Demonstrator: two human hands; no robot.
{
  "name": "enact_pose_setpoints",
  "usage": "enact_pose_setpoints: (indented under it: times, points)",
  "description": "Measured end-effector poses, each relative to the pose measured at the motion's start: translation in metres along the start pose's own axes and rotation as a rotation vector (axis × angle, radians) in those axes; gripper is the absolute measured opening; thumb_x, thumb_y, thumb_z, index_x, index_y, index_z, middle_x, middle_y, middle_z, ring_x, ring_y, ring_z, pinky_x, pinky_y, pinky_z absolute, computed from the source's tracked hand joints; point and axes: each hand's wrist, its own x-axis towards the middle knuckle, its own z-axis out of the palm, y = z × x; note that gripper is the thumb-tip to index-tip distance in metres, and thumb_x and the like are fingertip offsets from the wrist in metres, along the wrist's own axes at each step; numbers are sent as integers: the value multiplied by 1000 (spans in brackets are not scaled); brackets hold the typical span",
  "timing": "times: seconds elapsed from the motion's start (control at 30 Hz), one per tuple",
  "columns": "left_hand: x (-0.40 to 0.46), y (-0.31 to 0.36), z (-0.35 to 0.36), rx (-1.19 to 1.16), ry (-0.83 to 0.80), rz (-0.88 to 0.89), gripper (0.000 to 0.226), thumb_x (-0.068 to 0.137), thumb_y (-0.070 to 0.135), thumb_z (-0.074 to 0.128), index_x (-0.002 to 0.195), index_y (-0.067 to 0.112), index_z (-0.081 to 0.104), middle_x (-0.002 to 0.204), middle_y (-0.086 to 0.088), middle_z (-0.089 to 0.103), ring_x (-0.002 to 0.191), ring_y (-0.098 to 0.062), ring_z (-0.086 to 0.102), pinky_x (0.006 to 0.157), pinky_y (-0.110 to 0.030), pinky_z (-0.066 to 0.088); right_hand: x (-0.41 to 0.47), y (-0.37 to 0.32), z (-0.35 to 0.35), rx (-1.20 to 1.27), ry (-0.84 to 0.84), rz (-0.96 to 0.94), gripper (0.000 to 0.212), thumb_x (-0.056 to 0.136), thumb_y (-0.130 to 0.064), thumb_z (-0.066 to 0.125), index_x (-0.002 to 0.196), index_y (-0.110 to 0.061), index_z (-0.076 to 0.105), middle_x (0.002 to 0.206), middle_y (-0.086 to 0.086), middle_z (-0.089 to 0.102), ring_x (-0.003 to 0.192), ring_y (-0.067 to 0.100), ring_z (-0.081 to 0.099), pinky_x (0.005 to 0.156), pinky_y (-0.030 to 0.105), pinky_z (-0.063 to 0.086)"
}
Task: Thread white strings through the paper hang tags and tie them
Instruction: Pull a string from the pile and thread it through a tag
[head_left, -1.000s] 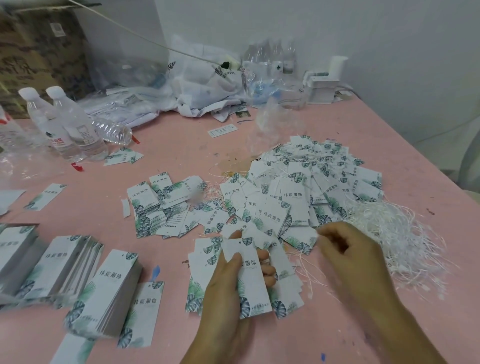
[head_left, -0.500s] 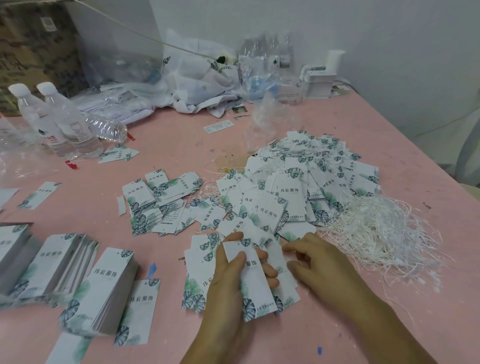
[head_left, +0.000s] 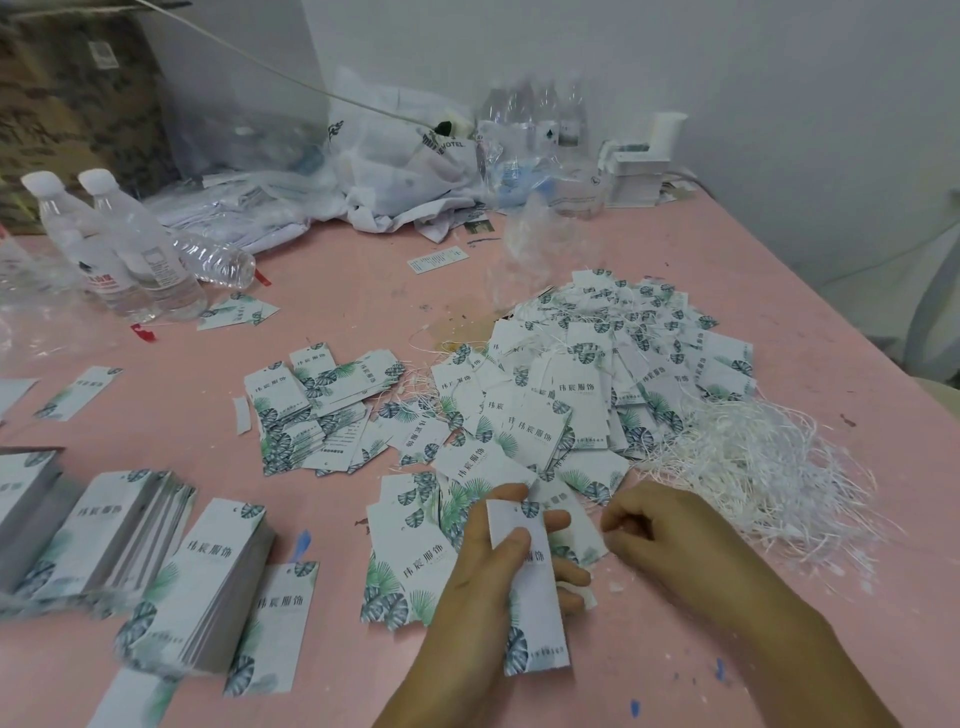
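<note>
My left hand (head_left: 483, 587) grips one white hang tag (head_left: 530, 597) with green leaf print, thumb on its face, held upright over a few loose tags (head_left: 400, 566). My right hand (head_left: 675, 540) is just right of the tag's top, fingers pinched together; whether a string lies between them is too small to tell. A tangle of white strings (head_left: 763, 467) lies to the right. A big heap of tags with strings (head_left: 597, 379) sits behind my hands.
Stacks of unstrung tags (head_left: 208, 577) stand at the left on the pink table (head_left: 363, 291). A smaller tag pile (head_left: 322, 415) lies mid-table. Water bottles (head_left: 130, 249) stand far left; plastic bags (head_left: 395, 182) and a white box (head_left: 639, 166) line the wall.
My right hand came back from the string pile toward the tag in my left hand and closed its fingers near the tag's top. The left hand kept hold of the tag.
</note>
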Motion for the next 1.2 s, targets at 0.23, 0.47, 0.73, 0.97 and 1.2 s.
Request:
enact_pose_setpoints:
  times: [0.23, 0.47, 0.73, 0.97, 1.2]
  points:
    - [0, -12, -6, 221, -9, -169, 24, 98, 18, 55, 119, 28, 55, 98, -5, 77, 79, -40, 71, 74, -46, 58, 1, -9, 10, -15, -80, -101, 6, 81, -31, 69, 85, -32, 64, 79, -14, 56, 76, -1, 52, 63, 18, 38]
    - [4, -14, -11, 195, 38, -182, 32, 92, 22, 58, 123, 25, 53, 111, -3, 73, 76, -41, 69, 72, -47, 56, 1, 14, -8, -103, 114, 143, 18, 87, -17, 63, 74, -30, 60, 68, -10, 60, 64, 6, 57, 63, 32, 50]
    - [5, -12, -9, 109, 69, -155, 26, 100, 6, 48, 122, 18, 53, 120, -14, 65, 73, -40, 67, 67, -45, 56, -2, 1, -1, 90, 192, -11, 16, 83, -15, 66, 85, -31, 67, 82, -17, 59, 77, 1, 55, 68, 26, 47]
    - [4, -16, -12, 168, 65, -145, 37, 84, 23, 62, 120, 25, 56, 117, -9, 69, 79, -41, 69, 72, -49, 57, 5, -19, 12, -99, 17, -79, 7, 89, -31, 61, 83, -33, 60, 85, -14, 54, 82, 1, 49, 66, 19, 38]
    - [4, -17, -11, 165, 67, -145, 32, 91, 19, 60, 121, 23, 55, 119, -10, 66, 75, -38, 69, 71, -49, 57, -4, -4, -5, -294, 25, 138, 26, 96, -26, 40, 75, -21, 55, 78, -2, 58, 69, 14, 54, 65, 32, 45]
